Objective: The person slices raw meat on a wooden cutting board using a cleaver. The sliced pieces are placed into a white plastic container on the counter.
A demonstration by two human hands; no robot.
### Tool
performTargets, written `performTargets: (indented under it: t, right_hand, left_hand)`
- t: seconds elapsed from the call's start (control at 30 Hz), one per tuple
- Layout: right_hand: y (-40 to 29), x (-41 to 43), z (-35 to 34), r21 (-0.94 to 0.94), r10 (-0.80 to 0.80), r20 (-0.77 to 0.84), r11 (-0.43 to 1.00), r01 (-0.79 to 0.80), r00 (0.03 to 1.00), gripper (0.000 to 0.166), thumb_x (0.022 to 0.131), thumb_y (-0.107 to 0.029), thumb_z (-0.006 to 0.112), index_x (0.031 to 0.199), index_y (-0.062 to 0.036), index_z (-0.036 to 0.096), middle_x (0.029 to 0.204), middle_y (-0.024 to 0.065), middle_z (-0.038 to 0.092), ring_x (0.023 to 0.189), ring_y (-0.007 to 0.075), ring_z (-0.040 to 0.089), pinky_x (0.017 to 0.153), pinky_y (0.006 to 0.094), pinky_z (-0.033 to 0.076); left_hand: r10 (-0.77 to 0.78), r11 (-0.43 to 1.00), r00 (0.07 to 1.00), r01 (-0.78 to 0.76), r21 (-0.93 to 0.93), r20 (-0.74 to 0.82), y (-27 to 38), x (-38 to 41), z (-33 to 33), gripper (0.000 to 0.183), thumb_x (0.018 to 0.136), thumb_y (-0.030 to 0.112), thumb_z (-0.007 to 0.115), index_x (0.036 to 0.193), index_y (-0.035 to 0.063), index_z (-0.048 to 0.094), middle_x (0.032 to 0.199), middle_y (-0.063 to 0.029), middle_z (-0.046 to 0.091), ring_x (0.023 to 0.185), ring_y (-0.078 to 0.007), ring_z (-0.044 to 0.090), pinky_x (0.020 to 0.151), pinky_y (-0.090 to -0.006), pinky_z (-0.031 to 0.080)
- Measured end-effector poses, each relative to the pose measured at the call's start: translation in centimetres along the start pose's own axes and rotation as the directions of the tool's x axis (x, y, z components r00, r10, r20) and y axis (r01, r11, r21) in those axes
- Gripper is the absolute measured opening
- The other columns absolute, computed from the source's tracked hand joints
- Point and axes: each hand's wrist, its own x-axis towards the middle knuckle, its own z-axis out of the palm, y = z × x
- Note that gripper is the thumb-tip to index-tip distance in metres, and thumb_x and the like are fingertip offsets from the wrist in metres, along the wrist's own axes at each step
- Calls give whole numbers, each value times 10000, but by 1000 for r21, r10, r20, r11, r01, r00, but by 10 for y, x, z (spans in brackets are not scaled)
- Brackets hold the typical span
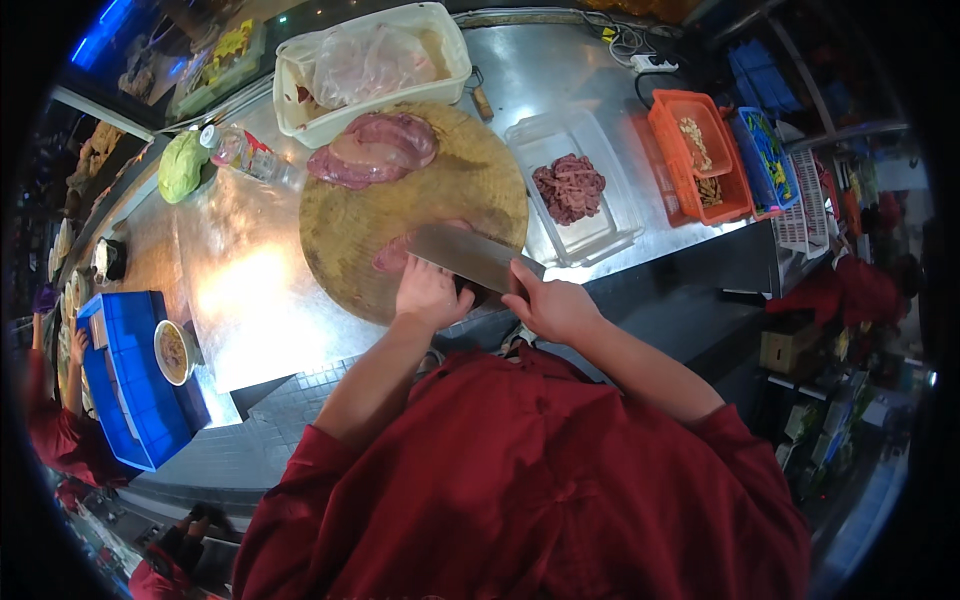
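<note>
My right hand [556, 304] grips the handle of a wide-bladed cleaver [469, 256]. The blade reaches left across the near part of a round wooden chopping block [457, 180]. Beneath and beside the blade lies a piece of raw meat [394, 253], partly hidden by it. My left hand [431, 294] rests at the meat's near edge, by the blade's tip; its fingertips are partly hidden, so its hold is unclear. Larger pieces of raw meat [382, 150] lie at the block's far left. Right of the block, a clear plastic tray [615, 202] holds a heap of cut meat [568, 189].
A white tub [371, 112] with bagged meat stands behind the block. To the left are a plastic bottle [251, 156], a green cabbage [181, 166], a bowl [174, 352] and a blue crate [127, 382]. Orange baskets [667, 165] stand right. Co-workers [67, 442] are at the sides.
</note>
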Motion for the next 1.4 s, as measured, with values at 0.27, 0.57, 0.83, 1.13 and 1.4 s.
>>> performTargets:
  t: [0.27,0.57,0.83,1.13,1.4]
  right_hand:
    - [1,11,6,9,-34,-106,999,35,994,665,1020,-560,519,1486,-88,461,818,253,726,763,460,721,684,553,576]
    - [2,14,9,54,-88,-162,994,98,983,597,1033,-510,518,1407,-46,498,858,240,733,797,457,715,712,561,567]
    - [3,1,2,105,-63,-121,992,76,991,563,1032,-515,515,1347,-49,517,864,239,736,810,458,716,726,560,566]
    - [2,-1,-5,116,-38,-81,992,47,996,548,1022,-519,531,1331,-67,523,888,246,737,839,459,718,739,564,565]
    - [-1,0,-7,88,-47,-64,995,53,997,554,1021,-529,525,1334,-72,532,912,237,742,844,455,718,749,560,567]
  left_hand:
    - [-52,998,995,49,44,80,2,2,-3,902,857,500,615,1576,10,377,1649,-224,322,1572,-382,192,1301,-521,90]
    - [-71,997,997,70,19,18,3,2,-1,904,831,452,652,1584,38,372,1634,-233,332,1549,-408,227,1285,-548,127]
    - [-36,999,995,40,35,-96,3,0,2,900,803,445,683,1580,87,404,1596,-222,398,1529,-404,269,1272,-560,136]
    - [-64,998,995,62,-19,-74,6,-2,-4,875,805,433,683,1564,79,430,1610,-219,387,1541,-396,257,1276,-553,128]
    - [-43,999,993,40,-30,-106,0,-4,0,867,795,428,696,1543,64,454,1602,-224,393,1532,-409,266,1279,-553,130]
